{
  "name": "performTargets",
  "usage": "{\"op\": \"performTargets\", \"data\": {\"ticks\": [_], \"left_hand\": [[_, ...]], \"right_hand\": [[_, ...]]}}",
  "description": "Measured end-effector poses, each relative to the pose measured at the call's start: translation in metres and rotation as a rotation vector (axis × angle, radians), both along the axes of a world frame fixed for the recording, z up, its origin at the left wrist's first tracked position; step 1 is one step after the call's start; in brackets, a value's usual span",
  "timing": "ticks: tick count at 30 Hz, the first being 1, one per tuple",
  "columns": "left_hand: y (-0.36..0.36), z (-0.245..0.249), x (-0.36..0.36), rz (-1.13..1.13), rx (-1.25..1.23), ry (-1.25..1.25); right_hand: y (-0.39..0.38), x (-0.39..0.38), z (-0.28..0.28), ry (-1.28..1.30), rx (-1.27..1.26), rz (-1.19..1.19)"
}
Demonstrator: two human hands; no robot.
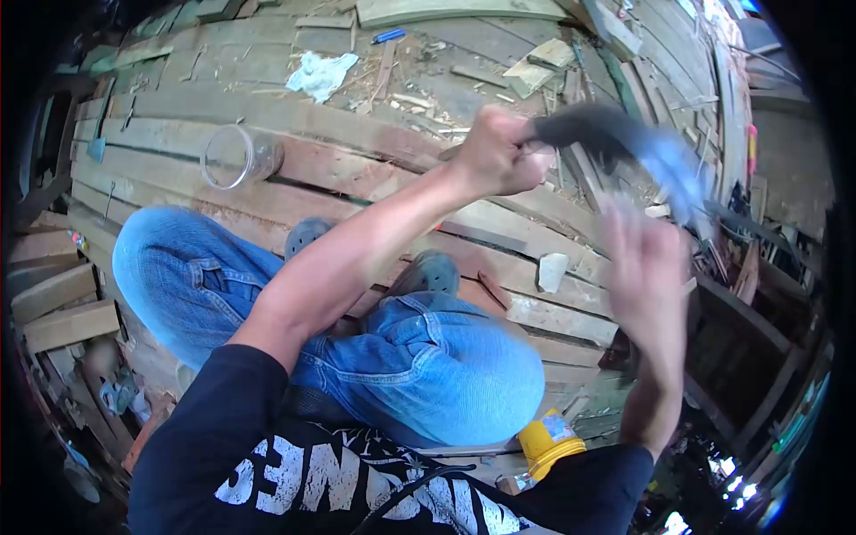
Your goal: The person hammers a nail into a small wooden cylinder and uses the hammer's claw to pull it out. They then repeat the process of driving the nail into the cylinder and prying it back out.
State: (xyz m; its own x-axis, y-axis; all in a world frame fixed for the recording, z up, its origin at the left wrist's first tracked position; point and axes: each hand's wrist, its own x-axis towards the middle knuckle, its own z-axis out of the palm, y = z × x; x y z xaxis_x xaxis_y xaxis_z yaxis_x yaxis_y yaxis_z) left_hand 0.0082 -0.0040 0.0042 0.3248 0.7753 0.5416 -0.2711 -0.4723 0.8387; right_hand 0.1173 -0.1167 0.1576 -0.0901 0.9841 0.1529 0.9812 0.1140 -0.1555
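My left hand (506, 153) is closed in a fist around the near end of a dark curved object (606, 132), held above the plank floor. Motion blurs this object, and its far end looks bluish and shiny; what it is cannot be made out. Just below that far end is my right hand (646, 267), its fingers raised and smeared by motion. Whether it touches the object or holds anything is unclear.
A clear plastic jar (242, 157) lies on the planks (357, 143) at left. Further off are a pale cloth (321, 77), a blue lighter-like item (388, 37) and wood scraps (531, 75). A white chunk (552, 272) lies mid-floor, a yellow container (546, 444) near my right side.
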Motion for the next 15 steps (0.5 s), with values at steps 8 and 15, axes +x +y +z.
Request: {"op": "performTargets", "data": {"ticks": [8,15], "left_hand": [[0.001,0.004,-0.005,0.062,-0.042,0.096],[0.009,-0.001,-0.012,0.005,0.022,0.130]], "right_hand": [[0.008,-0.010,0.013,0.353,-0.206,-0.272],[-0.007,-0.001,0.014,0.801,-0.164,-0.375]]}}
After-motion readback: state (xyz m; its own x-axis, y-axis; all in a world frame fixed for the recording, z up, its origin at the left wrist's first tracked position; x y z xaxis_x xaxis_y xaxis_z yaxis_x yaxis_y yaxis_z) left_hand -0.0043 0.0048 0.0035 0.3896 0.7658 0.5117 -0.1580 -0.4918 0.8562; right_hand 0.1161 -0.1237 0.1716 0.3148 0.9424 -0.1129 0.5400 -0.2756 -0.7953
